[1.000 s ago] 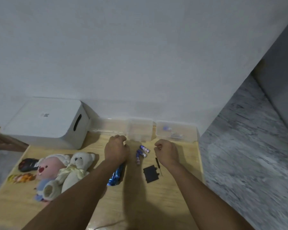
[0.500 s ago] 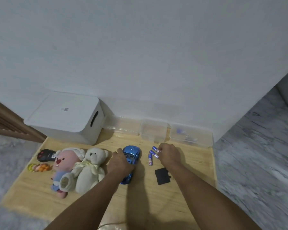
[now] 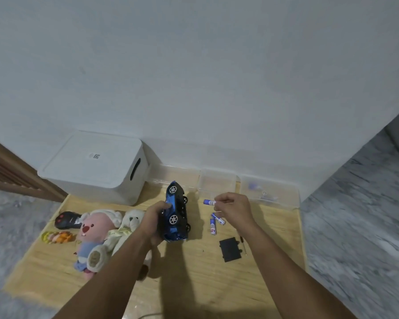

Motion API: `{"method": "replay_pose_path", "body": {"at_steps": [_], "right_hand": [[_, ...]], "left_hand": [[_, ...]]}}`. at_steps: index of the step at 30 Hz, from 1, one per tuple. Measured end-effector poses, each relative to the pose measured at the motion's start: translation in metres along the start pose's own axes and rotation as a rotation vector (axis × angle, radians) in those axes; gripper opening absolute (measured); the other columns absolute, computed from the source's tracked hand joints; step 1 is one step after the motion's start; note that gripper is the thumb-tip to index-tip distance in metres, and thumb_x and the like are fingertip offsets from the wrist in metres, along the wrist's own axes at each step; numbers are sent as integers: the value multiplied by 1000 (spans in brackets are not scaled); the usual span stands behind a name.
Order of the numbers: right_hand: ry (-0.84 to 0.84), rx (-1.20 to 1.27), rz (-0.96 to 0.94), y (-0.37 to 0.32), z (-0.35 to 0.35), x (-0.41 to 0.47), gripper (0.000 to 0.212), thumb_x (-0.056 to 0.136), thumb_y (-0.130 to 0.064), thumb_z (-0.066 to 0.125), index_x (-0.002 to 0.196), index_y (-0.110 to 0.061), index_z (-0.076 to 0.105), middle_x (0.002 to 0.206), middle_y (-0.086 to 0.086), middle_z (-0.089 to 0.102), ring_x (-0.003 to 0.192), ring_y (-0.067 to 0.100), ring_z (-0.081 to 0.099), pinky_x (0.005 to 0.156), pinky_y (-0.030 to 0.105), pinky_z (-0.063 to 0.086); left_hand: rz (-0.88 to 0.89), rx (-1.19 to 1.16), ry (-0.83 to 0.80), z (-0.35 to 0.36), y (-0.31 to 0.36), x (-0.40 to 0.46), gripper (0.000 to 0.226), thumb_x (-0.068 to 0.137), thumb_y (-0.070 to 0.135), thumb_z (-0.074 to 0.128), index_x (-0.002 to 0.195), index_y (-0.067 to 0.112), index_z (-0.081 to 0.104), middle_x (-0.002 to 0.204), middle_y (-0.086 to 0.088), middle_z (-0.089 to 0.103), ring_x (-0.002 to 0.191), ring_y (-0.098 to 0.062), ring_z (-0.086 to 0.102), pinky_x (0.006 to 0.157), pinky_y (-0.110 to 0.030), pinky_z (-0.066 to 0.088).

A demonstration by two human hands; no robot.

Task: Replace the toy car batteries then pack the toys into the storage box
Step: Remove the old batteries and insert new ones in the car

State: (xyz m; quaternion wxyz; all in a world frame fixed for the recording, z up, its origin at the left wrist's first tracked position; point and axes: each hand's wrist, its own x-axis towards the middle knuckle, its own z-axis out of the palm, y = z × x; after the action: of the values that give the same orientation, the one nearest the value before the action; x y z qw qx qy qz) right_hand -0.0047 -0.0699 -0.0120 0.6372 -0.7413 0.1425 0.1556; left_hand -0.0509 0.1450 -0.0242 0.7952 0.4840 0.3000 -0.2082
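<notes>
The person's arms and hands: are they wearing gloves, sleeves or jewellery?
No. The left hand and right hand are bare, without gloves. No rings show on the fingers, no watch or bracelet on either wrist, and both forearms are uncovered as far as the frame shows.

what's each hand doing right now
left hand: closed on the blue toy car, tipped on its side.
right hand: pinching one battery.

I'm looking down at a home floor, a play corner by the feel of it: a wooden mat [image 3: 212, 279] laid over grey marbled tiles [image 3: 359, 226] against a plain white wall [image 3: 194, 77], plush toys [image 3: 106, 233] lined up beside a lidded white storage box [image 3: 95, 166].
</notes>
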Motion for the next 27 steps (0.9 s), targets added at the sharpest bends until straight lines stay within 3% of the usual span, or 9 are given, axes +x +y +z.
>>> {"method": "replay_pose_path", "body": {"at_steps": [2, 6, 9, 13, 17, 21, 27], "right_hand": [[-44, 86, 6, -14, 8, -5, 13, 80, 6, 65, 88, -2, 71, 90, 16, 68, 73, 19, 67, 61, 24, 58], [-154, 153, -45, -34, 28, -12, 14, 78, 9, 68, 87, -2, 71, 88, 18, 64, 76, 21, 65, 62, 25, 58], [-174, 117, -89, -40, 44, -14, 14, 78, 4, 71, 86, -7, 71, 84, 14, 63, 74, 18, 62, 60, 24, 57], [-90, -22, -155, -42, 58, -14, 12, 74, -11, 79, 77, -15, 68, 72, 2, 66, 64, 10, 61, 63, 27, 55], [13, -68, -224, -42, 70, -13, 15, 70, -16, 82, 68, -19, 68, 69, -1, 70, 63, 10, 64, 64, 27, 53], [104, -84, -285, -42, 79, -17, 8, 71, -17, 82, 71, -18, 73, 72, -4, 73, 71, 12, 69, 72, 26, 57], [269, -132, -333, -35, 87, -23, 7, 75, -20, 80, 81, -17, 78, 79, -7, 71, 74, 10, 66, 66, 13, 49]], "left_hand": [[-5, -114, -32, -4, 3, 0, 36, 84, 34, 50, 101, 6, 66, 87, -17, 63, 74, -32, 61, 74, -42, 53], [33, -145, -43, -8, 10, -3, 59, 83, 44, 62, 127, 5, 57, 104, -22, 62, 89, -37, 62, 86, -48, 50], [59, -152, -56, -9, 17, -7, 55, 85, 44, 59, 124, 4, 59, 105, -22, 63, 89, -37, 62, 87, -48, 50], [104, -97, -54, -8, 23, -9, 44, 94, 38, 48, 116, 5, 66, 106, -20, 67, 93, -36, 64, 85, -47, 53], [91, -107, -69, -5, 30, -12, 48, 94, 40, 47, 118, 2, 65, 113, -24, 65, 96, -38, 64, 87, -48, 52], [77, -101, -95, -3, 34, -12, 50, 96, 40, 46, 123, 2, 63, 117, -25, 64, 97, -39, 64, 90, -49, 51], [81, -78, -150, 3, 42, -10, 50, 98, 45, 40, 119, 8, 67, 115, -24, 67, 100, -39, 66, 87, -48, 53]]}}
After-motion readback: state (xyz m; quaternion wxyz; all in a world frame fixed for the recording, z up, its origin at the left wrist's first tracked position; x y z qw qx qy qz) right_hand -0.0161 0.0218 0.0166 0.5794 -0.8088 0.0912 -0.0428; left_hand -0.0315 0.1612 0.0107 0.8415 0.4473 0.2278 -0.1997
